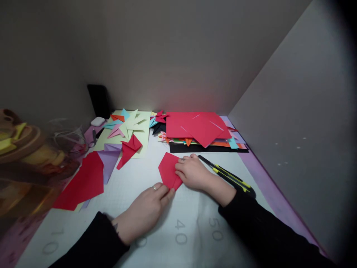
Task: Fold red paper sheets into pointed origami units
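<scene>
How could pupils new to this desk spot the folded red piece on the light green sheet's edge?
On the white mat, find the light green sheet at the back left. Across its front edge lies the folded red piece. Sharp points set it apart from the broad red paper farther left, its colour from the lilac piece beside it.

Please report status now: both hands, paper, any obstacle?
Left hand: on paper's near edge. Right hand: on its right side. Red paper: flat, creased. Cutter: beside right forearm.
</scene>
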Tool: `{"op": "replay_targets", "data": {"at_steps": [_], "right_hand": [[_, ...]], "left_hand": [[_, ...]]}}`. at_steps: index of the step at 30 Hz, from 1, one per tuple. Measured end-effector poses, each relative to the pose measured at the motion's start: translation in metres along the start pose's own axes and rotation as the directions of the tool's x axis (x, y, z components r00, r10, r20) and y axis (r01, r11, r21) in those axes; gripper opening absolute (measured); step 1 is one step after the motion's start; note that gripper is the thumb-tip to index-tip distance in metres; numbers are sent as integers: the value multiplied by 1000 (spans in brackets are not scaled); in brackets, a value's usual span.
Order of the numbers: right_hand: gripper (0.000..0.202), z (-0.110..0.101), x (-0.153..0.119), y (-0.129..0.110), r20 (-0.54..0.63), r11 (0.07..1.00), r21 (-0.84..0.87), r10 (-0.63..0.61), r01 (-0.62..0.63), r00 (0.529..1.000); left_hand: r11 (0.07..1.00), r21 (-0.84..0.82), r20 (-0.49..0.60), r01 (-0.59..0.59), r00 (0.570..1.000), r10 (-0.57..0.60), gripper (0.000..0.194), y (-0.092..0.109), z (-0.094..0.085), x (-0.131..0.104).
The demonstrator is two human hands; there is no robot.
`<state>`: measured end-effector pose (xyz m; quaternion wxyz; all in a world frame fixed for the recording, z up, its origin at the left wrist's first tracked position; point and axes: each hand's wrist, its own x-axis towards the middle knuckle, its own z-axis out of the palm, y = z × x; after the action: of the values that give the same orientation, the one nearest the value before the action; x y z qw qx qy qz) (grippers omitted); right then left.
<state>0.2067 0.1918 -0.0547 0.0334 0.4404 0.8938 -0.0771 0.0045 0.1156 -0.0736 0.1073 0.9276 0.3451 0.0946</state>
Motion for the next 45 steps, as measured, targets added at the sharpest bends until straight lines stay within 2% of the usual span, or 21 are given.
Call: {"op": "replay_targets", "data": {"at_steps": [4, 9, 17, 23, 27, 35, 37, 40, 45], "right_hand": [[23, 0, 0, 2, 1, 1000, -7, 10, -10, 1000], [24, 3, 0, 3, -19, 1000, -18, 8, -9, 1000], [23, 3, 2, 1, -13, 1000, -25, 18, -18, 1000], [24, 2, 2, 0, 3, 999, -31, 36, -36, 999], [24, 2, 3, 0, -10, 999, -29, 43, -44, 999], [23, 6, 3, 2, -48, 999, -23, 32, -33, 998], [24, 7, 4, 2, -58, 999, -19, 29, -30, 998], [25, 8, 4, 5, -71, 1000, -8, 26, -27, 997], [26, 6, 2, 20, -72, 989, 132, 77, -67, 994]], "left_hand": [[1000, 3, 28, -25, 999, 25, 37, 0, 1, 2], [1000, -7, 46, -23, 999, 23, 37, 2, -1, 0], [996, 77, 65, -38, 997, 33, 31, 6, 2, 0], [994, 105, 130, -26, 991, 12, 25, 9, -4, 1], [994, 109, 191, -1, 981, -20, 27, 14, -6, 0], [997, -19, 28, 80, 996, -79, 31, 13, 0, -2], [999, 6, 52, 33, 998, -33, 33, 11, -2, -2], [997, 51, 151, -63, 987, 54, 33, 9, -3, -2], [994, 87, 192, -65, 980, 48, 29, 10, -1, -2]]}}
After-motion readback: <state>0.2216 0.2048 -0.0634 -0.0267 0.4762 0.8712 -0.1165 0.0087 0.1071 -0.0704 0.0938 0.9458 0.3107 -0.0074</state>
